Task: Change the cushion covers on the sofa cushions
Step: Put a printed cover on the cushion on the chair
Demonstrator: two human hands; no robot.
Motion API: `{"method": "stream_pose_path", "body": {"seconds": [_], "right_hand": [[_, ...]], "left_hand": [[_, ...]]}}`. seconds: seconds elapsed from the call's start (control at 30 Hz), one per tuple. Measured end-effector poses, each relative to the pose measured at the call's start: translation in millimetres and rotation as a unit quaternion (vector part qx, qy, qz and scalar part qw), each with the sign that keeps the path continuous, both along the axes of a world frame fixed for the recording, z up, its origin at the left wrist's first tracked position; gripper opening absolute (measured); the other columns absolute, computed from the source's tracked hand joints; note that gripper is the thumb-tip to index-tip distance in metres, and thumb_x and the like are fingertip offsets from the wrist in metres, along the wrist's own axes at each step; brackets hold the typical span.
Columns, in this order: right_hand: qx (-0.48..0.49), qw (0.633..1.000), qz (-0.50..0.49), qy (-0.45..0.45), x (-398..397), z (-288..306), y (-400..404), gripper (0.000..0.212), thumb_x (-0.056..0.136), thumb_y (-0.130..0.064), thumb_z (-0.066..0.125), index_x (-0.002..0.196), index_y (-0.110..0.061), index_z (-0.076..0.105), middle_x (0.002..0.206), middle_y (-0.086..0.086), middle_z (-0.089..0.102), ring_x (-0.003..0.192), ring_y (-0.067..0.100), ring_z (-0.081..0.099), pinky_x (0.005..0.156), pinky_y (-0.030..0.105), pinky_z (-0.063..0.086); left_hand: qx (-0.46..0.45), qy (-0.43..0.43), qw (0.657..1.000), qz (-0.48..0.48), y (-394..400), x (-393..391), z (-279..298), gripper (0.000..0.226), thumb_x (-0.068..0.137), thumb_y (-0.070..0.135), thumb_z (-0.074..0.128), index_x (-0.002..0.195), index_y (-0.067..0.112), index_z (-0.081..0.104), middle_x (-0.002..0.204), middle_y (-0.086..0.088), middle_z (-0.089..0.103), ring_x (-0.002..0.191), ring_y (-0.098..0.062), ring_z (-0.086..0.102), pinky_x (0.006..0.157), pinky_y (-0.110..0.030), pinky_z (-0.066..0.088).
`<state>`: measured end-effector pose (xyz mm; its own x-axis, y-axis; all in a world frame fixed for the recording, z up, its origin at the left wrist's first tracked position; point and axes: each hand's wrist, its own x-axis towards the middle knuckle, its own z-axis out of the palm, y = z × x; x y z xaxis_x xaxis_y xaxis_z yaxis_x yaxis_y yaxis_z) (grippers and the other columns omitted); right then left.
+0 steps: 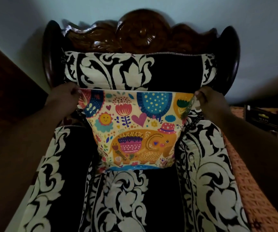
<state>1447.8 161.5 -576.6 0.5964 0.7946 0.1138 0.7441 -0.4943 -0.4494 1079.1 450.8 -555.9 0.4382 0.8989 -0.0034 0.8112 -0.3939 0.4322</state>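
Note:
A colourful cushion cover (135, 129), printed with an orange elephant, flowers and hearts, hangs stretched above the seat of an armchair. My left hand (64, 96) pinches its top left corner. At the top right corner, my right hand (208, 99) pinches the fabric the same way. The cover's top edge is pulled taut between both hands, and its lower edge hangs just over the seat. I cannot tell whether a cushion is inside it.
The armchair (140, 36) has a carved dark wooden back and black-and-cream floral upholstery on the backrest, seat and both arms. An orange patterned fabric (252, 190) lies to the right. A pale wall stands behind, with dark furniture at the right edge.

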Motion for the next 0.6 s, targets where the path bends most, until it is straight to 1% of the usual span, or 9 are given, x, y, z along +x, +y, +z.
{"method": "stream_pose_path", "body": {"seconds": [0.07,0.13,0.23,0.3,0.4,0.43,0.5,0.53,0.6], "right_hand": [[-0.009,0.999,-0.005,-0.034,-2.4,-3.7,-1.5,0.027,0.106,-0.032,0.044,0.109,-0.012,0.061,0.096,0.021,0.066,0.083,0.038,0.063,0.067,0.034,0.038],[0.004,0.997,-0.017,-0.072,-5.7,-2.2,3.9,0.027,0.106,-0.033,0.044,0.109,-0.013,0.062,0.098,0.021,0.068,0.087,0.040,0.064,0.066,0.035,0.039],[0.012,0.997,-0.042,-0.071,-7.0,2.7,16.5,0.029,0.106,-0.033,0.046,0.107,-0.012,0.064,0.091,0.018,0.066,0.084,0.038,0.063,0.065,0.033,0.035],[0.022,0.998,-0.050,-0.044,-6.3,3.7,21.6,0.027,0.103,-0.035,0.051,0.105,-0.012,0.066,0.088,0.012,0.064,0.084,0.035,0.063,0.066,0.031,0.035],[0.075,0.995,-0.030,0.058,-8.6,2.9,13.0,0.019,0.096,-0.038,0.064,0.106,-0.021,0.064,0.099,0.003,0.066,0.087,0.020,0.064,0.071,0.030,0.046],[0.089,0.992,-0.012,0.088,-10.8,1.8,6.9,0.015,0.094,-0.036,0.067,0.106,-0.026,0.063,0.103,0.000,0.066,0.090,0.017,0.064,0.074,0.033,0.051],[0.096,0.990,-0.008,0.107,-12.0,-0.8,-4.5,0.011,0.096,-0.029,0.066,0.104,-0.034,0.062,0.104,-0.002,0.067,0.093,0.017,0.066,0.079,0.045,0.058],[0.101,0.987,-0.032,0.118,-11.2,-0.2,-7.1,0.010,0.097,-0.026,0.064,0.103,-0.035,0.063,0.102,-0.003,0.068,0.092,0.017,0.068,0.079,0.050,0.059],[0.123,0.978,-0.086,0.142,-8.9,2.7,-4.5,0.009,0.097,-0.027,0.064,0.102,-0.034,0.066,0.097,-0.008,0.069,0.089,0.017,0.070,0.076,0.051,0.061]], "left_hand": [[-0.006,-0.022,1.000,0.010,0.0,2.7,-1.4,0.028,0.100,0.028,0.056,0.121,0.014,0.067,0.122,-0.016,0.067,0.114,-0.035,0.061,0.094,-0.037,0.046],[0.007,-0.029,0.999,0.021,0.0,4.5,-3.1,0.025,0.099,0.029,0.056,0.117,0.016,0.069,0.118,-0.014,0.069,0.110,-0.034,0.062,0.090,-0.037,0.047],[0.034,-0.050,0.996,0.063,-5.0,4.7,-5.3,0.024,0.098,0.031,0.057,0.115,0.022,0.071,0.114,-0.010,0.072,0.107,-0.033,0.065,0.086,-0.036,0.049],[0.059,-0.057,0.993,0.085,-9.2,3.7,-7.8,0.026,0.095,0.032,0.060,0.117,0.024,0.072,0.113,-0.008,0.073,0.107,-0.032,0.066,0.088,-0.037,0.051],[0.070,-0.074,0.989,0.107,-11.1,4.6,-8.2,0.028,0.092,0.031,0.064,0.118,0.026,0.073,0.113,-0.007,0.074,0.107,-0.031,0.066,0.091,-0.038,0.052],[0.064,-0.080,0.989,0.107,-10.3,4.9,-8.2,0.028,0.093,0.030,0.064,0.118,0.025,0.074,0.113,-0.007,0.074,0.107,-0.029,0.066,0.092,-0.037,0.052],[0.054,-0.088,0.989,0.107,-10.9,6.2,-6.4,0.027,0.093,0.030,0.065,0.117,0.023,0.074,0.113,-0.006,0.074,0.107,-0.028,0.066,0.090,-0.034,0.050],[0.054,-0.092,0.988,0.107,-11.2,6.7,-5.6,0.027,0.092,0.031,0.066,0.116,0.022,0.075,0.112,-0.006,0.074,0.106,-0.027,0.067,0.088,-0.033,0.050],[0.052,-0.104,0.987,0.108,-8.4,5.5,-5.7,0.026,0.091,0.034,0.067,0.113,0.022,0.075,0.109,-0.005,0.075,0.102,-0.025,0.068,0.084,-0.032,0.050]]}}
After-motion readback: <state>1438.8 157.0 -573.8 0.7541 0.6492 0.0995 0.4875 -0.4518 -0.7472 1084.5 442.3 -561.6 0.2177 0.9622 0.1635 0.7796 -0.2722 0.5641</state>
